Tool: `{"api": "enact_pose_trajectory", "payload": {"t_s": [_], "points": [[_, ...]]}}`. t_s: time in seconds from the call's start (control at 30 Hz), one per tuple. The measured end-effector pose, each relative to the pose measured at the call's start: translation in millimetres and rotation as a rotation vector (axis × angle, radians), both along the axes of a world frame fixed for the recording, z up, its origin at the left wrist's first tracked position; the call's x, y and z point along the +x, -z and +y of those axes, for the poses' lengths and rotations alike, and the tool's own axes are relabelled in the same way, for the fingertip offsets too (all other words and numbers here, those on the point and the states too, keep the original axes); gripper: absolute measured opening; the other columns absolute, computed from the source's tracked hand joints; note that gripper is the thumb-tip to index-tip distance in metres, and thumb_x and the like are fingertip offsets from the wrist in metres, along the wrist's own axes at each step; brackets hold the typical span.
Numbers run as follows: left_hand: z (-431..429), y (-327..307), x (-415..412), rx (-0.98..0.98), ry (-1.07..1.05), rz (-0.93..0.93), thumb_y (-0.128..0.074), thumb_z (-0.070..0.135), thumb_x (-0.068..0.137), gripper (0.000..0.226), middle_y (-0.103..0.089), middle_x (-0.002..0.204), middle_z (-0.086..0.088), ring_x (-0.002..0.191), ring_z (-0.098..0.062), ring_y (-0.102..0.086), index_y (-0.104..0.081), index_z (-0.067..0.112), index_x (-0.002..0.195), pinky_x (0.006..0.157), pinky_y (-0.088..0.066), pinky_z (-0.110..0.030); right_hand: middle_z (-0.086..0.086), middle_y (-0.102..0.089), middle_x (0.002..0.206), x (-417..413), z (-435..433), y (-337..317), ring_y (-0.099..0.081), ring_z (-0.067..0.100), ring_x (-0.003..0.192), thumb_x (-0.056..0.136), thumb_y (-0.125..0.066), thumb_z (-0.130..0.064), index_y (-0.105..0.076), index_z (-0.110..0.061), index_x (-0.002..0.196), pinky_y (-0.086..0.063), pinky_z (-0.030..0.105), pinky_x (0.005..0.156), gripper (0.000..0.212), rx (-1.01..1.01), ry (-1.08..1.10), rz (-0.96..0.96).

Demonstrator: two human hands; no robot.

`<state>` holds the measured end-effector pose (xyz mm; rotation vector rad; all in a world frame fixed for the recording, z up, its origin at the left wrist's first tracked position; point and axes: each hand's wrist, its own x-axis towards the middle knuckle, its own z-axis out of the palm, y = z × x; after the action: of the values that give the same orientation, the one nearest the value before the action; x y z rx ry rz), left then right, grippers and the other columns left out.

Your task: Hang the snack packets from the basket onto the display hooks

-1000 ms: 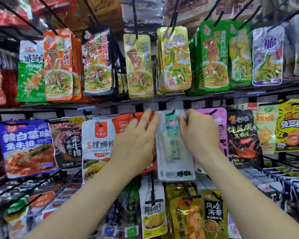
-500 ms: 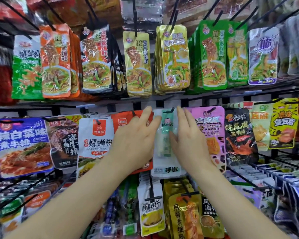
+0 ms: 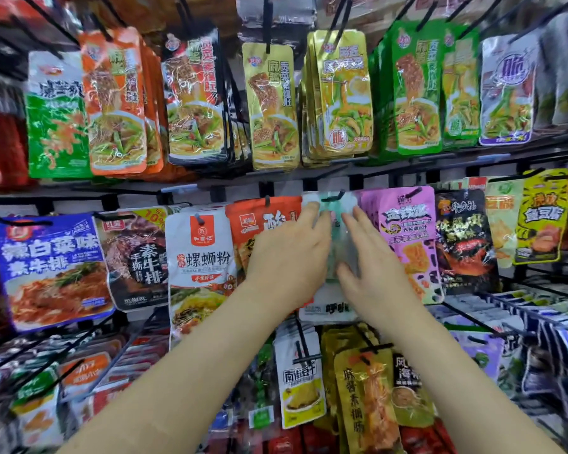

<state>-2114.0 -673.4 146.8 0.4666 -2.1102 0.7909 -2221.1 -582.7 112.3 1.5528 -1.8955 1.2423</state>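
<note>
white packet (image 3: 328,310) sits on the hook (image 3: 333,198) at centre – pressed flat by left hand (image 3: 289,257) and right hand (image 3: 373,270), fingers straight, nothing gripped. it should be slid fully back and squared. it is crowded by orange packet (image 3: 263,221) at 9 o'clock and purple packet (image 3: 404,224) at 3 o'clock – overlap likely.

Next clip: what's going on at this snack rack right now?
A person faces a display rack crowded with hanging snack packets. Both hands lie with straight fingers on a white packet with a green centre in the middle row, the left hand on its left side and the right hand on its right. The packet already hangs from its hook, between an orange packet and a purple packet. No basket is in view.
</note>
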Motion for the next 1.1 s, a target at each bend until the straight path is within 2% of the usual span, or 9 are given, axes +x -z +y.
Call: {"api": "enact_pose_trajectory", "payload": {"t_s": [0.07, 0.17, 0.33, 0.4, 0.5, 0.6, 0.77, 0.97, 1.1], "points": [[3, 6, 7, 0.084, 0.093, 0.003, -0.06, 0.029, 0.078, 0.046, -0.064, 0.114, -0.002, 0.065, -0.023, -0.067, -0.062, 0.013, 0.121, 0.039, -0.034, -0.024, 0.0, -0.016, 0.161, 8, 7, -3, -0.013, 0.01, 0.148, 0.093, -0.051, -0.006, -0.024, -0.015, 0.152, -0.002, 0.006, 0.11, 0.066, -0.006, 0.007, -0.026], [15, 16, 21, 0.283, 0.22, 0.023, -0.031, 0.036, 0.091, 0.043, -0.065, 0.104, 0.002, 0.083, -0.024, -0.066, -0.065, 0.018, 0.109, 0.055, -0.054, -0.038, -0.001, -0.048, 0.144, 18, 28, -3, -0.047, 0.011, 0.129, 0.09, -0.054, -0.005, -0.041, -0.019, 0.145, -0.039, 0.033, 0.11, 0.058, -0.083, -0.006, -0.08], [31, 52, 51, 0.434, 0.427, 0.101, -0.037, 0.044, 0.094, 0.038, -0.067, 0.074, 0.009, 0.067, -0.016, -0.063, -0.069, 0.026, 0.089, 0.053, -0.049, -0.035, -0.008, -0.073, 0.085, 23, 87, 0, -0.066, 0.011, 0.074, 0.091, -0.059, -0.007, -0.064, -0.034, 0.108, -0.053, 0.036, 0.075, 0.032, -0.098, 0.012, -0.216], [34, 71, 56, 0.453, 0.53, 0.161, -0.047, 0.037, 0.091, 0.03, -0.065, 0.066, 0.011, 0.057, -0.008, -0.056, -0.071, 0.023, 0.083, 0.051, -0.047, -0.032, 0.0, -0.073, 0.077, 20, 112, 6, -0.068, 0.017, 0.067, 0.091, -0.06, -0.007, -0.066, -0.035, 0.096, -0.055, 0.04, 0.069, 0.029, -0.084, 0.038, -0.248], [47, 96, 54, 0.556, 0.621, 0.182, -0.066, 0.022, 0.084, 0.01, -0.061, 0.068, 0.019, 0.06, 0.0, -0.051, -0.074, 0.021, 0.089, 0.059, -0.041, -0.006, 0.0, -0.073, 0.071, 9, 149, 23, -0.064, 0.011, 0.056, 0.091, -0.059, -0.004, -0.069, -0.034, 0.089, -0.049, 0.021, 0.053, 0.032, -0.055, 0.118, -0.266], [68, 119, 48, 0.622, 0.69, 0.101, -0.068, 0.019, 0.083, 0.013, -0.068, 0.08, 0.018, 0.068, 0.006, -0.051, -0.075, 0.022, 0.094, 0.068, -0.036, 0.002, 0.003, -0.073, 0.069, 5, 187, 46, -0.064, 0.008, 0.055, 0.09, -0.06, 0.001, -0.072, -0.023, 0.087, -0.049, 0.015, 0.055, 0.027, -0.009, 0.191, -0.326], [124, 157, 18, 0.662, 0.852, -0.061, -0.05, 0.026, 0.086, 0.025, -0.071, 0.089, 0.012, 0.08, -0.003, -0.062, -0.073, 0.021, 0.096, 0.071, -0.048, -0.016, -0.005, -0.073, 0.07, 4, 255, 84, -0.067, 0.01, 0.059, 0.091, -0.057, -0.003, -0.073, -0.022, 0.089, -0.055, 0.03, 0.063, 0.024, 0.12, 0.349, -0.403], [210, 221, -23, 0.798, 0.884, -0.314, -0.051, 0.02, 0.086, 0.026, -0.072, 0.094, 0.01, 0.088, -0.009, -0.066, -0.074, 0.022, 0.099, 0.074, -0.051, -0.022, -0.003, -0.073, 0.071, -11, 352, 143, -0.065, 0.006, 0.061, 0.09, -0.059, -0.005, -0.074, -0.018, 0.093, -0.048, 0.015, 0.06, 0.02, 0.302, 0.473, -0.449], [276, 278, -51, 0.895, 0.838, -0.412, -0.054, 0.023, 0.086, 0.025, -0.073, 0.097, 0.011, 0.088, -0.005, -0.064, -0.074, 0.024, 0.1, 0.074, -0.048, -0.022, -0.011, -0.071, 0.075, -30, 426, 204, -0.066, 0.008, 0.07, 0.09, -0.061, -0.01, -0.075, -0.018, 0.1, -0.05, 0.022, 0.068, 0.019, 0.375, 0.566, -0.515]]}}
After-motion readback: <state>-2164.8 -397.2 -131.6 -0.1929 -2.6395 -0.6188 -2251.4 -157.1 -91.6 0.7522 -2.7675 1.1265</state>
